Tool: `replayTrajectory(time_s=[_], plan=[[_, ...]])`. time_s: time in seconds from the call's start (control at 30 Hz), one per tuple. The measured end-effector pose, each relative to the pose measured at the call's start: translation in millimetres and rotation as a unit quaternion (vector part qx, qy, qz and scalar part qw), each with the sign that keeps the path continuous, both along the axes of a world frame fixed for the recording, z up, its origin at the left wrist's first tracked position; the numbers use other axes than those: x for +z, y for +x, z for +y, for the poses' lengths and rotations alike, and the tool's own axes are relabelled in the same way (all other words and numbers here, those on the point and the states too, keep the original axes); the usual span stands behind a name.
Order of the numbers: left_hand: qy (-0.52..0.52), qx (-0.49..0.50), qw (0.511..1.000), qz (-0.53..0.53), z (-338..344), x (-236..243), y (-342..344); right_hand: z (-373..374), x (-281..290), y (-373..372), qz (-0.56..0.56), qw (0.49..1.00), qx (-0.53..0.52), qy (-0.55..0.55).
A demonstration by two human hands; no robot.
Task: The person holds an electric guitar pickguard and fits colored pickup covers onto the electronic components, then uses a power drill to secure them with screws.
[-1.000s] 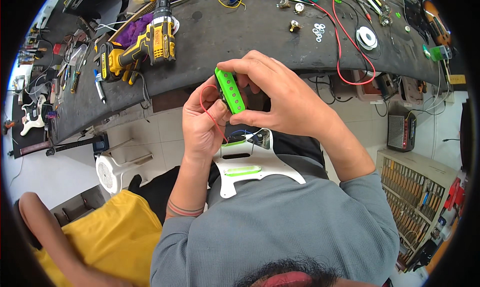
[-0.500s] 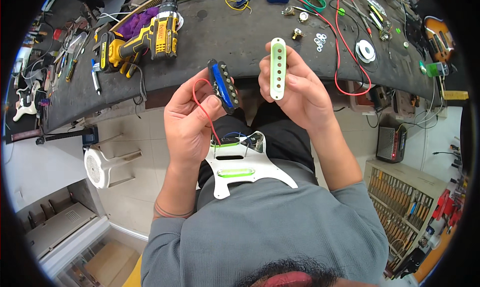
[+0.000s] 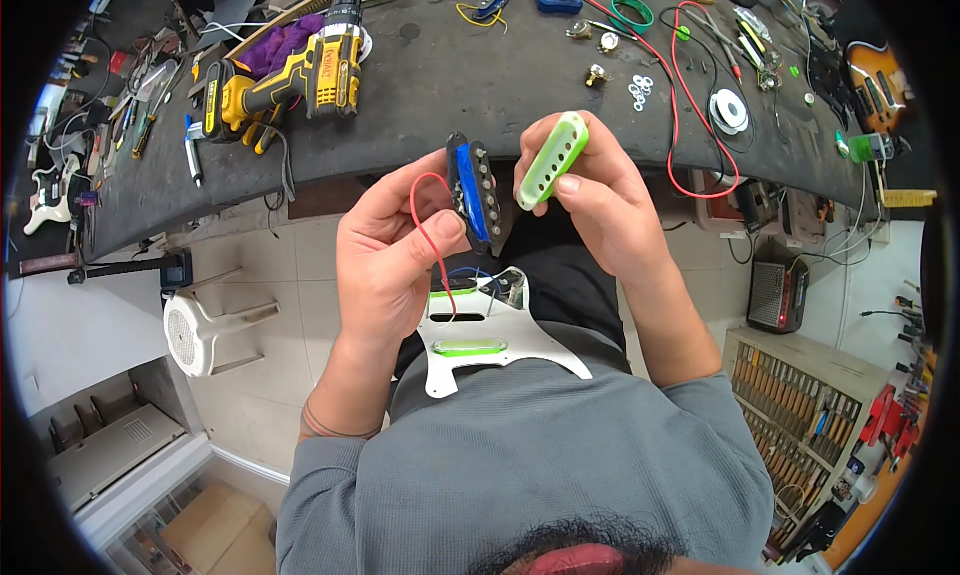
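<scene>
Between the thumb and fingers of my left hand (image 3: pixel 395 240) is a guitar pickup (image 3: pixel 474 192), black at the edges with a blue-wrapped coil and a row of metal pole pieces. A red wire (image 3: pixel 428 220) loops from it over my thumb. Just to its right, my right hand (image 3: pixel 605 195) grips a light green pickup cover (image 3: pixel 554 161) with a row of holes, tilted with its hollow side partly showing. The two parts are close but apart. On my lap lies a white pickguard (image 3: pixel 490 337) with another green pickup cover (image 3: pixel 470 347) set in it.
A yellow cordless drill (image 3: pixel 310 80) lies on the dark workbench (image 3: pixel 430 85). Beyond my right hand are several white washers (image 3: pixel 640 92), small metal pots (image 3: pixel 597 76), a red cable (image 3: pixel 672 125) and a solder spool (image 3: pixel 730 111). A white stool (image 3: pixel 188 333) stands at the left.
The pickup has moved right and slightly down in my left hand. My right hand has turned the cover from upright to slanted, exposing its side and inside.
</scene>
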State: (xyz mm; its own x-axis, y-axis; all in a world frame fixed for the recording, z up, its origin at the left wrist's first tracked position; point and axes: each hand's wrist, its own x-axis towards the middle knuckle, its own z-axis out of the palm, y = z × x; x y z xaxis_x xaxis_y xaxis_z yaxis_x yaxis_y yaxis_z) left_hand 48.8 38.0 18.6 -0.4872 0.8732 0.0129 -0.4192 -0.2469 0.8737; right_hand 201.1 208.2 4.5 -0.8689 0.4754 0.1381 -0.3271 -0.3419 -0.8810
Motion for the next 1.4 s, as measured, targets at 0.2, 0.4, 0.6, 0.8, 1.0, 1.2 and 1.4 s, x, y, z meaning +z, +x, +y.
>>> replayTrajectory(time_s=[0.2, 0.4, 0.6, 0.8, 1.0, 1.2, 1.4], plan=[[0.009, -0.044, 0.993, -0.107, 1, 8, -3, -2, 7, -3, 0.085, 0.994, 0.007, -0.061], [0.020, -0.020, 0.999, -0.037, -1, 5, 6, -21, 37, -4, -0.043, 0.979, -0.130, 0.150], [0.047, 0.037, 0.988, 0.139, -2, -1, 11, -32, 46, -5, -0.087, 0.933, -0.205, 0.284], [0.041, 0.067, 0.948, 0.309, -1, -3, 9, -28, 40, -5, -0.076, 0.905, -0.233, 0.348], [0.037, 0.077, 0.929, 0.360, -1, -2, 8, -25, 44, -2, -0.111, 0.916, -0.202, 0.327], [0.002, 0.008, 0.972, 0.233, -6, -4, 6, -18, 45, 4, -0.116, 0.907, -0.172, 0.367], [0.065, -0.050, 0.970, -0.227, -7, 0, -16, 5, 35, 29, -0.252, 0.818, -0.187, 0.482]])
